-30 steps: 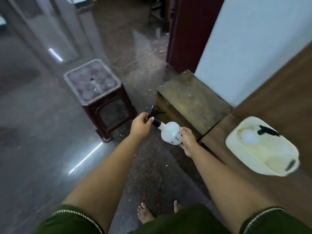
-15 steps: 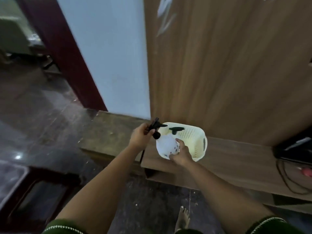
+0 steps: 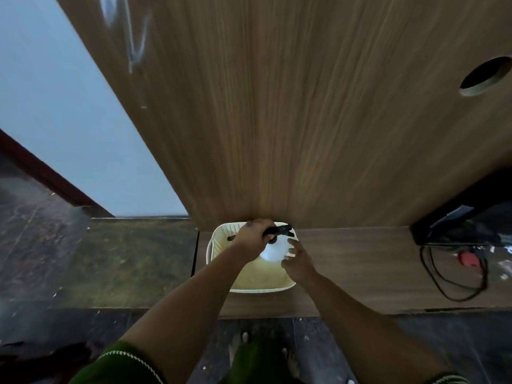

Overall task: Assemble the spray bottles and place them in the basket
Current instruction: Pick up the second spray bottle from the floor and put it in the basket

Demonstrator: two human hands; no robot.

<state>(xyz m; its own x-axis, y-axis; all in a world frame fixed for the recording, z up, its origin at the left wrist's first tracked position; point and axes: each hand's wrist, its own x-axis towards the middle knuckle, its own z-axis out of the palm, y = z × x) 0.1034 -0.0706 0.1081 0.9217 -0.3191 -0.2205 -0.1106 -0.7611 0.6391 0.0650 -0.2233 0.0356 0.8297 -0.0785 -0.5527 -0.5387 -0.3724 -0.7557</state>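
Note:
A cream plastic basket (image 3: 260, 285) stands on a low wooden shelf against the wood panel. Over its far half hangs a white spray bottle (image 3: 273, 252) with a black trigger head (image 3: 281, 231). My left hand (image 3: 252, 239) is shut on that trigger head and carries the bottle inside the basket's rim. My right hand (image 3: 297, 261) hovers just right of the bottle with fingers spread, no longer gripping it. Anything else lying in the basket is hidden behind my hands.
A tall wood panel (image 3: 304, 106) rises right behind the basket. Black cables (image 3: 454, 275) and a red item (image 3: 468, 257) lie on the shelf to the right, beneath a dark device (image 3: 471, 212). A lower greenish bench (image 3: 124, 259) sits to the left.
I have stepped up to the shelf. The bottle has moved down into the basket under my left hand, and my right hand has let go of its body.

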